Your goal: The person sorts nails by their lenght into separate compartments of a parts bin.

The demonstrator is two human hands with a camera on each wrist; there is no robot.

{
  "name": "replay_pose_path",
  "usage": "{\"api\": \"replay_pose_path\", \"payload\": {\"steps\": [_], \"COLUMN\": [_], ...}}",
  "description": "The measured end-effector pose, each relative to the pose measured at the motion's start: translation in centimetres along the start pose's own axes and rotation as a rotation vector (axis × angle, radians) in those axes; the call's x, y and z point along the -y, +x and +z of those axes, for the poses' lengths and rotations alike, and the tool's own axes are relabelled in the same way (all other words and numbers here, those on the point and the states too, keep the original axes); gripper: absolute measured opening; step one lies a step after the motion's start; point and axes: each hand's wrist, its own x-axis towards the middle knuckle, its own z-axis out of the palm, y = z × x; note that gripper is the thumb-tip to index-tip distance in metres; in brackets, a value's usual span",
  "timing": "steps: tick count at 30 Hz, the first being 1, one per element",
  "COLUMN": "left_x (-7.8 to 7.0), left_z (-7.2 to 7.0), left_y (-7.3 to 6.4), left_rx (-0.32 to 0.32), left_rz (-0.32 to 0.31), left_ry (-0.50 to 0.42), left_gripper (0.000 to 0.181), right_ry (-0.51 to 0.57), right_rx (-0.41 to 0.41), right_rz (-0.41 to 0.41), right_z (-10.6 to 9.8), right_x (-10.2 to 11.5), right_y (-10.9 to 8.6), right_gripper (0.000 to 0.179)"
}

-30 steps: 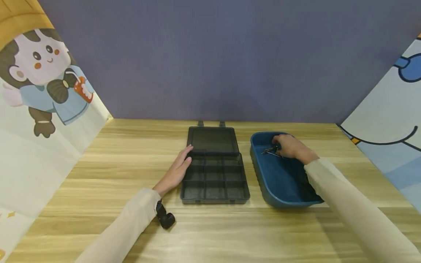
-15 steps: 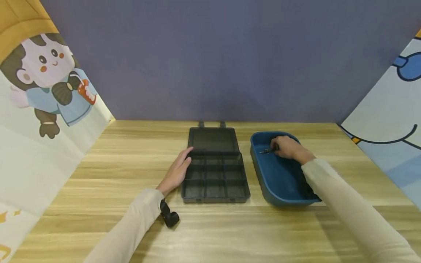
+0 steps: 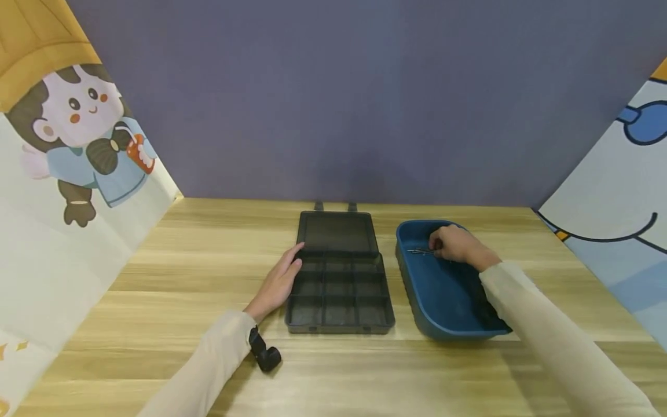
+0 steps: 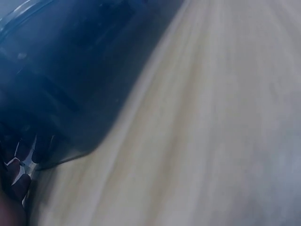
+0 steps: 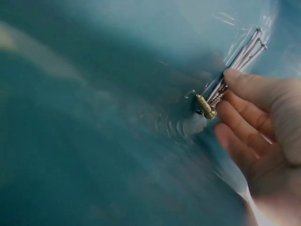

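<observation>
My right hand (image 3: 457, 244) is inside the blue bin (image 3: 409, 292), near its far end. In the right wrist view, the thumb and fingers pinch a small bundle of silver nails (image 5: 247, 54), their heads pointing away to the upper right. A brass-coloured screw (image 5: 204, 106) lies against the bundle's near end, just off the fingertips. To the left, a dark see-through compartment box (image 3: 340, 329) lies with its lid (image 3: 339, 231) folded back. My left hand (image 3: 278, 284) rests along its left edge, fingers extended.
The blue bin stands just right of the box on the wood-grain table (image 3: 208, 249). A grey-purple panel (image 3: 333, 104) rises behind the table, and printed white panels flank both sides. A black wrist camera (image 3: 266, 353) sticks out from the left sleeve.
The nails, crossed and spread at first, now point left in a flatter, more even bundle. My right hand stays at the bin's far end, and the left hand keeps its place on the box.
</observation>
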Motion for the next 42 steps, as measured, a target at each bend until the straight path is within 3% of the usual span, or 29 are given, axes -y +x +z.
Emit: {"api": "replay_pose_path", "payload": {"steps": [6,11,21,31,42], "left_x": [0.3,0.4,0.7,0.8,0.5], "left_z": [0.4,-0.1,-0.6,-0.3,0.1], "left_y": [-0.5,-0.7,-0.5,-0.4,0.1], "left_rx": [-0.019,-0.052,-0.061,-0.063,-0.012], "left_rz": [0.017,0.024,0.028,0.045,0.071], "left_ry": [-0.015,-0.032,-0.020,-0.027,0.037], "left_gripper": [0.047,0.047,0.046,0.047,0.050], "right_ry": [0.009,0.036,0.047,0.060,0.088], "right_rx": [-0.018,-0.048,-0.083,0.022,0.039], "right_rz": [-0.017,-0.035,-0.040,-0.004,-0.017], "right_z": [0.8,1.1,1.0,0.3,0.6], "right_x": [-0.2,0.2,0.6,1.2,1.3], "right_y": [-0.2,-0.1,0.5,0.6,1.4], "right_gripper": [0.004,0.007,0.007,0.009,0.007]}}
